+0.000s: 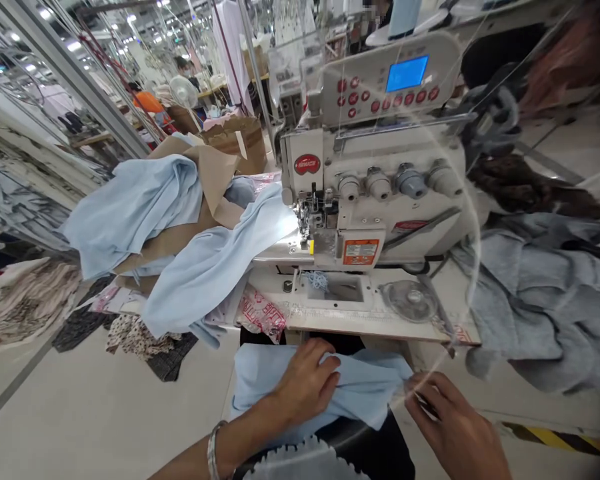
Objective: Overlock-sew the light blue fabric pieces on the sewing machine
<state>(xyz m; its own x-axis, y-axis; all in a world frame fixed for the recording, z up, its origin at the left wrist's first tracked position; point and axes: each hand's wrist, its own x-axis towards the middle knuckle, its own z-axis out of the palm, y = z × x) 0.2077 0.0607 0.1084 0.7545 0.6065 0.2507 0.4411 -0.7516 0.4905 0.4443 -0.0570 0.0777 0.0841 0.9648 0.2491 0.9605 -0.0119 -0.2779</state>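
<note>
My left hand (307, 383) lies on a light blue fabric piece (360, 390) spread across my lap, its fingers curled and gripping the cloth. My right hand (453, 423) pinches the right edge of the same piece, fingers closed on it. A silver bracelet sits on my left wrist. Just beyond my hands stands a white overlock sewing machine (375, 193) with its needle and presser foot (304, 223) at the left. A long strip of light blue fabric (220, 263) runs from under the foot down to the left.
More light blue cloth (130, 207) and brown paper lie heaped on the left. Grey garments (545, 293) are piled on the right. Patterned fabric scraps (140, 337) lie on the floor. Another person in orange works far back left.
</note>
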